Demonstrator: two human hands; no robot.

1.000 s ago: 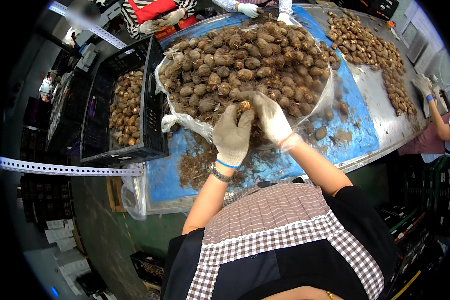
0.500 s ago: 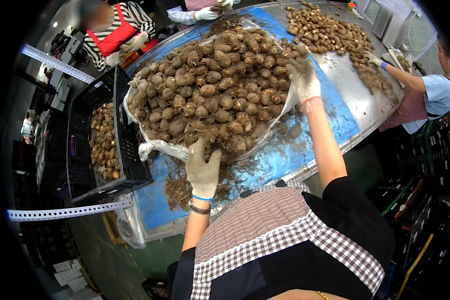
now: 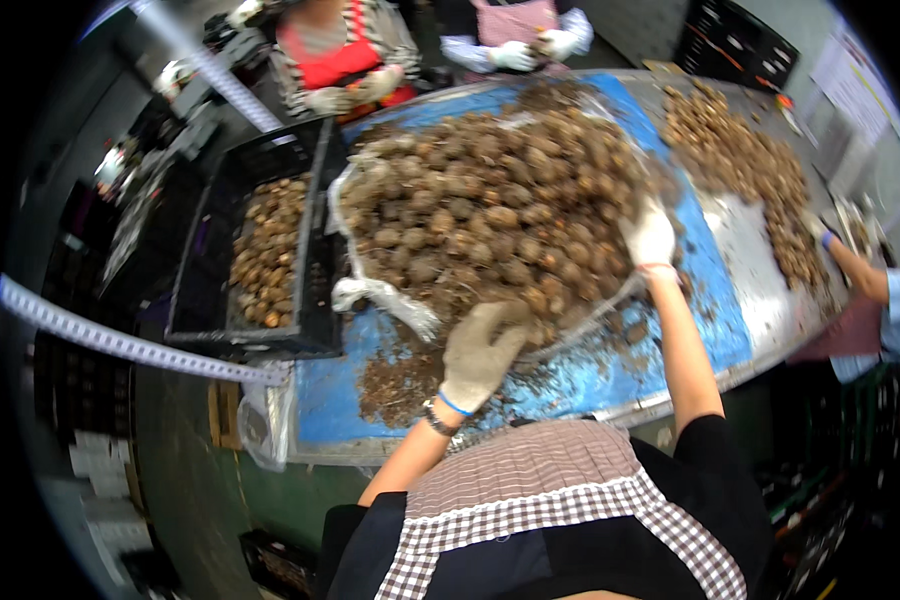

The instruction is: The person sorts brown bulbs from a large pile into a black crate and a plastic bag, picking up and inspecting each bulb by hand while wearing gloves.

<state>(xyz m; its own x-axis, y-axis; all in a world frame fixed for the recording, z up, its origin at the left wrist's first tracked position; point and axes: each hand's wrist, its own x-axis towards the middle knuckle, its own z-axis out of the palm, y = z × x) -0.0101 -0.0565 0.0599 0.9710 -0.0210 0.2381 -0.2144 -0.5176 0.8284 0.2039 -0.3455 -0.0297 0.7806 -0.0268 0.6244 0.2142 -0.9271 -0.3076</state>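
A large heap of brown, hairy taro corms point(image 3: 500, 215) lies on an opened white plastic sack point(image 3: 375, 293), which rests on a blue sheet point(image 3: 590, 385) over the table. My left hand point(image 3: 482, 352), in a pale work glove, is at the heap's near edge, thumb apart from the fingers and nothing visible held. On the heap's right edge is my right hand point(image 3: 651, 236), also gloved. Its fingers are smeared by motion against the corms, so what they hold, if anything, is unclear.
A black crate point(image 3: 315, 250) holding paler corms point(image 3: 270, 250) stands left of the heap. More corms point(image 3: 745, 160) spread across the metal table at the right, near a co-worker's arm point(image 3: 858, 270). Two people with gloved hands point(image 3: 515, 57) stand across the table. Loose dirt point(image 3: 400, 385) lies nearby.
The view has shifted, moving the scene rightward in the picture. My right hand has come nearer along the heap's right edge; my left hand has moved rightward along the near edge.
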